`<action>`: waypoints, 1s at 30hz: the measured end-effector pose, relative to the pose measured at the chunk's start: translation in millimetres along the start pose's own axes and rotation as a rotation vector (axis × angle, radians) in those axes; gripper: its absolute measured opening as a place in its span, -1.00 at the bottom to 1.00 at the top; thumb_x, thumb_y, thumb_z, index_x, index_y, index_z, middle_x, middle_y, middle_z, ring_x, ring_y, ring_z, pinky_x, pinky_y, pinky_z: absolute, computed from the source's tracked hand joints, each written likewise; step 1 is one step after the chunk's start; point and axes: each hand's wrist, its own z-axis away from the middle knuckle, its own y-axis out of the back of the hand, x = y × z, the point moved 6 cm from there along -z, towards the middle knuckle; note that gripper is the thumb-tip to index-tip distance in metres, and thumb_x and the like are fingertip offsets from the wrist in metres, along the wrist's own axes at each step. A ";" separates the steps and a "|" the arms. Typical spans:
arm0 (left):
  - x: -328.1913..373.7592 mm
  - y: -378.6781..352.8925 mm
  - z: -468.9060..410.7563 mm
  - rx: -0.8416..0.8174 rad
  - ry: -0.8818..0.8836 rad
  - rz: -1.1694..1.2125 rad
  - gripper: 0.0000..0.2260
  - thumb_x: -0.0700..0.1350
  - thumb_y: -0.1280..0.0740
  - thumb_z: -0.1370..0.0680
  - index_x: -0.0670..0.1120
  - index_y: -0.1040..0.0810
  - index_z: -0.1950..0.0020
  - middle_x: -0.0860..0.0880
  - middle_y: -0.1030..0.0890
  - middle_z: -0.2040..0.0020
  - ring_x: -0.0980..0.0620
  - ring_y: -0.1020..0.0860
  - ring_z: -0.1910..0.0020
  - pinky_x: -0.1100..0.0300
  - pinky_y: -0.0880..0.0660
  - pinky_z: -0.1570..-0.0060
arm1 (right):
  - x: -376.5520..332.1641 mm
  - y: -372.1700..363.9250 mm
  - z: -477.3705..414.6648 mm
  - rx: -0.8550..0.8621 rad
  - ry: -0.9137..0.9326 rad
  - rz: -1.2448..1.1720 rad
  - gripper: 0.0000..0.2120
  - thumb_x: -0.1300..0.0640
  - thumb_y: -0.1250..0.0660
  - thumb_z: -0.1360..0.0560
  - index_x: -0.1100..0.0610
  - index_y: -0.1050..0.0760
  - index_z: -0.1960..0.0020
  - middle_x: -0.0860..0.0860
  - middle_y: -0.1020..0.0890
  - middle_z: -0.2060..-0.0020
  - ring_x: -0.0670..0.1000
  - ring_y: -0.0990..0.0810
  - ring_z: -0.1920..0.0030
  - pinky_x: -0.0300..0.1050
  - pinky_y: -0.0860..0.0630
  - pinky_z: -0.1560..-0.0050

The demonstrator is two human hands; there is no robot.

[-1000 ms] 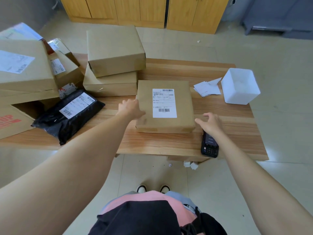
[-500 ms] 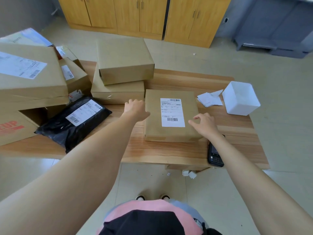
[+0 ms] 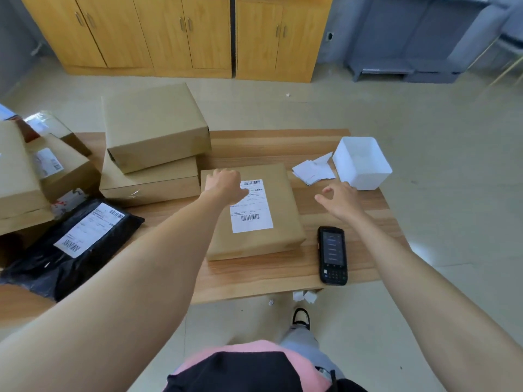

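You're reaching forward
Left hand (image 3: 226, 185) rests atop the parcel (image 3: 278, 230); right hand (image 3: 341, 203) hovers right of it, fingers loose.

Labelled parcel (image 3: 283, 202), flat on wooden table (image 3: 254, 278); left hand (image 3: 226, 185) lay on its far left corner. Right hand (image 3: 342, 200), fingers loosely spread, hovered beyond black handheld scanner (image 3: 331, 254), near white bin (image 3: 362, 165).

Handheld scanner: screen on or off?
On: the handheld scanner lies face up on the table, its screen showing lit rows of text.
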 end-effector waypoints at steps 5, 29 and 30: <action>46.1 -4.0 -29.9 0.002 0.007 -0.002 -0.67 0.06 -0.26 -0.56 -0.13 -0.53 -0.20 -0.12 -0.52 -0.21 -0.17 -0.38 -0.25 0.06 -0.31 -0.15 | 28.3 9.8 -40.6 -0.036 0.013 0.027 -0.63 -0.07 -0.26 -0.55 0.09 -0.48 -0.27 0.10 -0.43 -0.24 0.12 -0.33 -0.32 0.02 -0.38 -0.19; 169.5 -56.8 -141.3 -0.112 0.182 0.058 -0.59 0.06 -0.28 -0.56 -0.04 -0.39 -0.37 -0.12 -0.42 -0.33 -0.13 -0.33 -0.34 0.06 -0.23 -0.28 | 57.8 -22.1 -191.9 -0.313 0.217 -0.036 -0.50 0.07 -0.25 -0.56 0.25 -0.26 -0.42 0.17 -0.33 -0.38 0.17 -0.22 -0.43 -0.01 -0.25 -0.36; 168.2 -60.3 -145.6 -0.121 0.185 0.056 -0.59 0.06 -0.27 -0.56 -0.04 -0.39 -0.37 -0.12 -0.43 -0.32 -0.13 -0.33 -0.34 0.06 -0.23 -0.28 | 58.0 -26.2 -196.1 -0.318 0.211 -0.031 -0.50 0.06 -0.26 -0.56 0.25 -0.26 -0.42 0.18 -0.32 -0.38 0.18 -0.23 -0.43 0.00 -0.27 -0.34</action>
